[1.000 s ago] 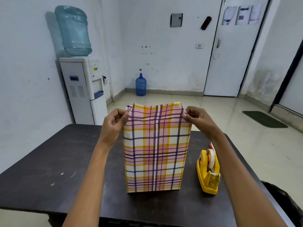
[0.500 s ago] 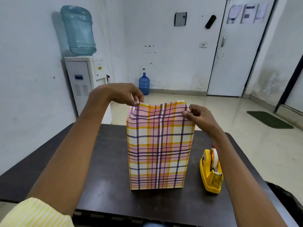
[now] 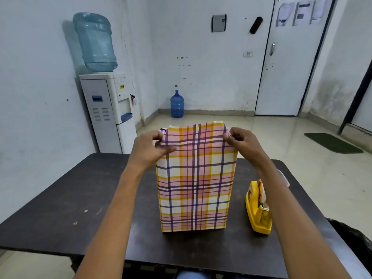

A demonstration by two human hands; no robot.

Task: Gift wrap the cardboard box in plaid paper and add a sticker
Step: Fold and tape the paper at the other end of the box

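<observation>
Through the head view I see the cardboard box (image 3: 194, 188) standing upright on its end near the middle of the dark surface (image 3: 80, 208), its visible sides covered in plaid paper (image 3: 198, 131) whose top edge rises above my hands. My left grip (image 3: 150, 147) is clamped on the paper's upper left corner, thumb on the front face, fingers curled. My right grip (image 3: 241, 142) pinches the upper right corner. A yellow tape dispenser (image 3: 258, 210) sits on the surface near the box's right side, not touching it. Beyond stand a water dispenser (image 3: 108, 109) and, on the floor (image 3: 261, 137), a blue bottle (image 3: 177, 104).
</observation>
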